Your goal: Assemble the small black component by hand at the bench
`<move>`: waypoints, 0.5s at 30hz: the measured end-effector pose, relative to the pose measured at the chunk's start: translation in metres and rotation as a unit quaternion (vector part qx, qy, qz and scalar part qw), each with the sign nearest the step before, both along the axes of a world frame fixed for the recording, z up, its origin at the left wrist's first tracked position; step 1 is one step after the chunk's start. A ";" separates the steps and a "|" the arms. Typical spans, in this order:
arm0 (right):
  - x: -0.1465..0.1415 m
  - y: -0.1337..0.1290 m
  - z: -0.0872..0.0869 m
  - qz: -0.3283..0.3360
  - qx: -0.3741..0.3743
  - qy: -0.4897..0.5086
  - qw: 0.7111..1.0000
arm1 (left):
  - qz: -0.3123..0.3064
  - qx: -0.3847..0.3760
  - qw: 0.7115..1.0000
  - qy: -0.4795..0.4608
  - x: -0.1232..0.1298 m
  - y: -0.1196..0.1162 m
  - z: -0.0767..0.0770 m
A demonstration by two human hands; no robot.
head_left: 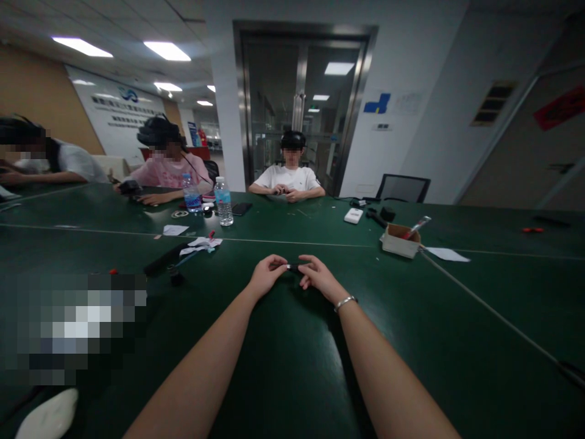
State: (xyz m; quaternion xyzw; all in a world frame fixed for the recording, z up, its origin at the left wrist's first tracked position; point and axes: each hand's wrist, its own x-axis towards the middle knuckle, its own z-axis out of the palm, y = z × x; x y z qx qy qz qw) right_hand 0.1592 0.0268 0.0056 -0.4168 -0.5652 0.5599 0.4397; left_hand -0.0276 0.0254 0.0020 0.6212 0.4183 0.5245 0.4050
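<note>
Both hands meet over the green table (pixel 283 341), holding a small dark object (pixel 293 267) between them. My left hand (pixel 269 273) pinches its left end, where a small light or metallic patch shows. At the other end, my right hand (pixel 319 277) has its thumb and index finger on the object, with the remaining fingers curled below. A silver bracelet (pixel 346 303) circles the right wrist. What the object is cannot be made out.
Two bottles (pixel 223 202), papers (pixel 201 245) and a black object (pixel 165 259) lie left; a small box (pixel 401 241) with a pen-like item, a white device (pixel 353 216) and paper (pixel 448 254) lie right. Three people wearing headsets sit across the table.
</note>
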 end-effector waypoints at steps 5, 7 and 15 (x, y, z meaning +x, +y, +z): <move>0.000 0.003 -0.003 0.024 0.014 -0.016 0.999 | 0.010 -0.007 1.000 0.000 0.001 -0.001 0.001; 0.001 0.002 -0.003 0.032 0.032 -0.011 0.999 | 0.010 -0.008 1.000 0.003 0.001 -0.001 0.001; 0.003 -0.002 -0.001 0.051 0.035 0.004 0.998 | -0.002 -0.050 0.998 0.042 0.002 -0.001 -0.003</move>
